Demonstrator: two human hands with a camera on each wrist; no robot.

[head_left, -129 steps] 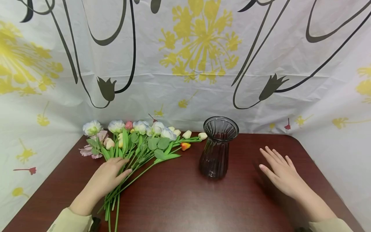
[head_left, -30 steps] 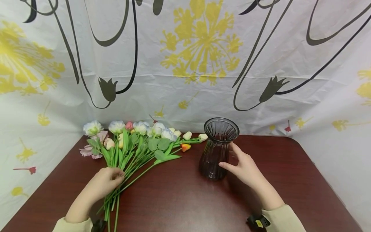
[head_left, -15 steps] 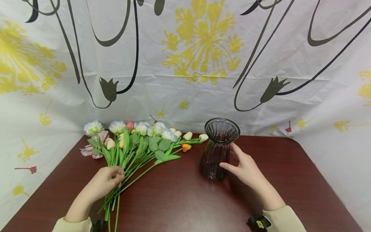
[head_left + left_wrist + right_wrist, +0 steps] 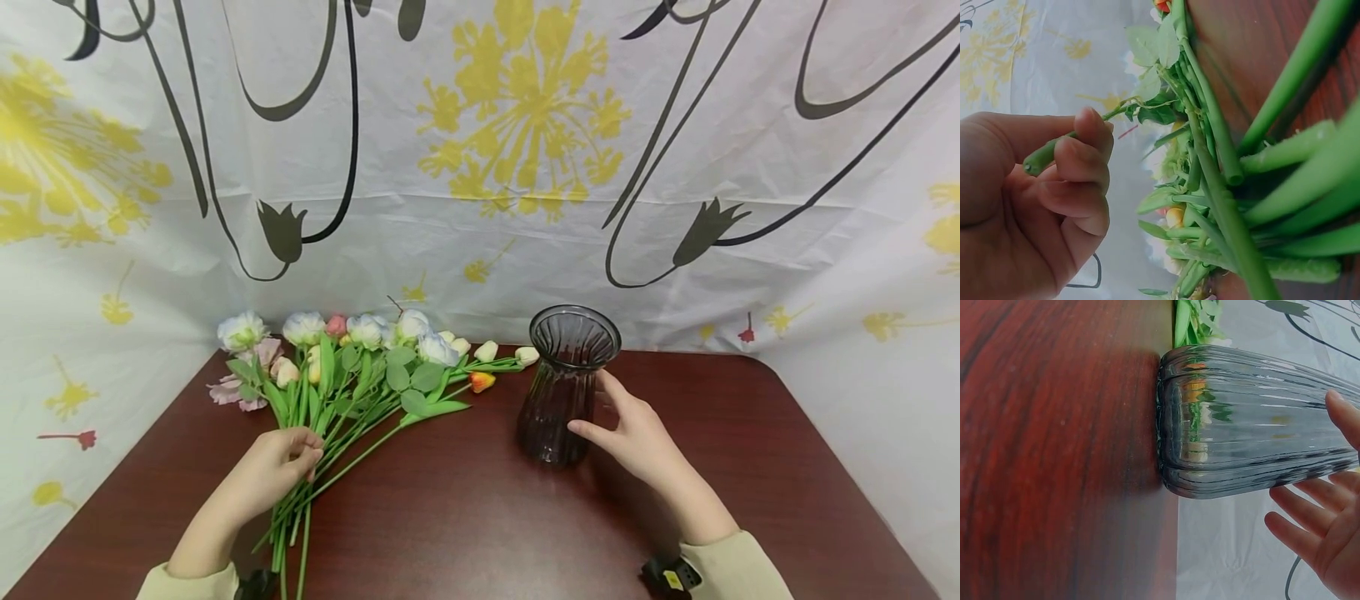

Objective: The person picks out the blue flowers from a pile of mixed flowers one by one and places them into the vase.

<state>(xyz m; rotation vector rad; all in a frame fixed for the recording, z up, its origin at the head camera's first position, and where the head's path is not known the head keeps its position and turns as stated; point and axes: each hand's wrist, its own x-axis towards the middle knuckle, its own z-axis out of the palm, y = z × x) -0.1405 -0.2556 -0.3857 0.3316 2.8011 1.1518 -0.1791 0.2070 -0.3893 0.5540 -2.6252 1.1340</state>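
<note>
My left hand [image 4: 273, 471] pinches the end of a leafy green stem [image 4: 1041, 156] between thumb and fingers, just above the other stems. Its far end runs in among the round eucalyptus-like leaves [image 4: 411, 375], and I cannot tell exactly which leaves belong to it. A loose bunch of artificial flowers [image 4: 303, 329], white, pink, cream and orange, lies on the table with its stems [image 4: 1229, 219] towards me. Around the right side of the smoky ribbed glass vase [image 4: 557, 417], my right hand [image 4: 637, 433] holds with thumb in front and fingers behind. The vase stands upright.
A dark red wooden table [image 4: 465, 517] carries everything. Behind it and at both sides hangs a white sheet [image 4: 390, 242] printed with yellow and grey flowers. One white tulip [image 4: 527, 356] reaches close to the vase.
Since the oldest frame, my right hand has moved left onto the vase and my left hand has pinched a stem. In the last half second, the round leaves and a white flower have shifted slightly upward.
</note>
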